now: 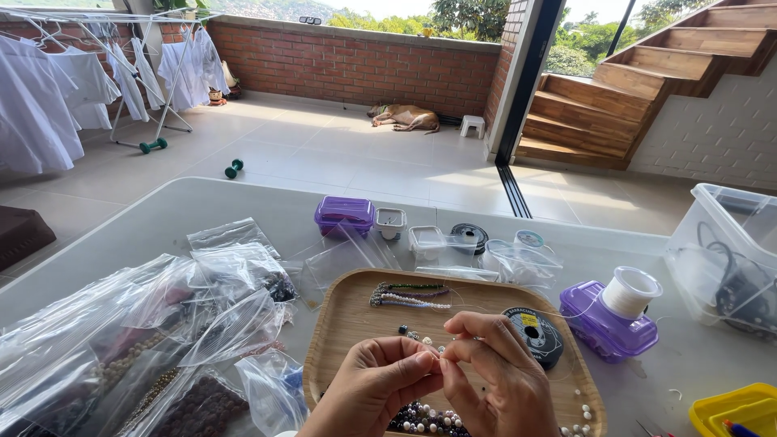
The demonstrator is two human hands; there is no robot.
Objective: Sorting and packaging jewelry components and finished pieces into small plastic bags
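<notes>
I saw a pale wooden tray (pixel 344 324) with a light grain, on a white table (pixel 162 218). On the tray lay a strand of dark green beads (pixel 413 287) and, beside it, a strand of white and lilac beads (pixel 409 302); a heap of white, purple and dark beads (pixel 425 419) sat at the near edge. The thread spool on the tray (pixel 536 333) was black with a yellow label. Two small boxes were translucent purple (pixel 344 214) (pixel 603 324), the nearer one bearing a white spool (pixel 630 291). The plastic bags (pixel 146 324) were clear, showing brown and maroon beads. A bright yellow tray (pixel 740 409) stood at right. Beyond, the wall (pixel 356 65) was red brick, the laundry (pixel 48 89) white, the dog (pixel 405 118) tan, the dumbbells (pixel 234 168) green.
</notes>
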